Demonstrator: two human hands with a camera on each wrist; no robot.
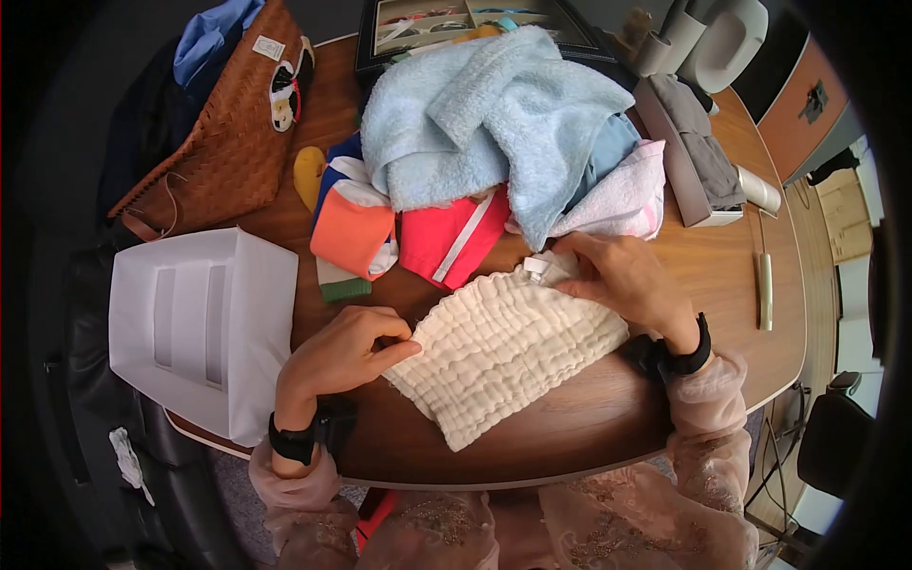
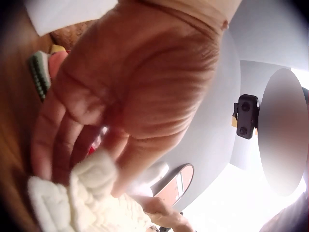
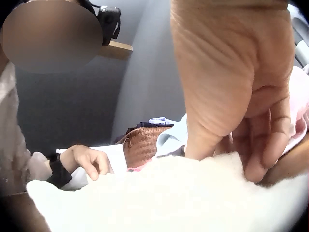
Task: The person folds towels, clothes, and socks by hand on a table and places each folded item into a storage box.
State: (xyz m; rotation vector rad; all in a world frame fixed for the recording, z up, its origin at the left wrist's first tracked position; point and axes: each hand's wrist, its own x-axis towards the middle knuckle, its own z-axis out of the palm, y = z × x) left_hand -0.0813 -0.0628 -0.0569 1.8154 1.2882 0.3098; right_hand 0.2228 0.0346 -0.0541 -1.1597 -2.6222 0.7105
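A cream-coloured crinkled gauze cloth [image 1: 508,342] is spread between both hands over the front of the table. My left hand [image 1: 350,350] pinches its left corner between thumb and fingers; in the left wrist view the cloth [image 2: 96,193] bunches at those fingertips. My right hand [image 1: 627,280] pinches the upper right edge, close to a small white label [image 1: 537,269]. In the right wrist view the cloth [image 3: 145,198] fills the lower part, with the right thumb and fingers on its edge.
Beyond the cloth lies a pile: a light blue towel [image 1: 484,123], red fabric [image 1: 456,237], orange-and-white fabric [image 1: 353,228] and a pink-white towel [image 1: 617,199]. A white bin [image 1: 261,332] stands left, a woven basket [image 1: 214,142] behind it. A box of grey cloth [image 1: 698,190] sits right.
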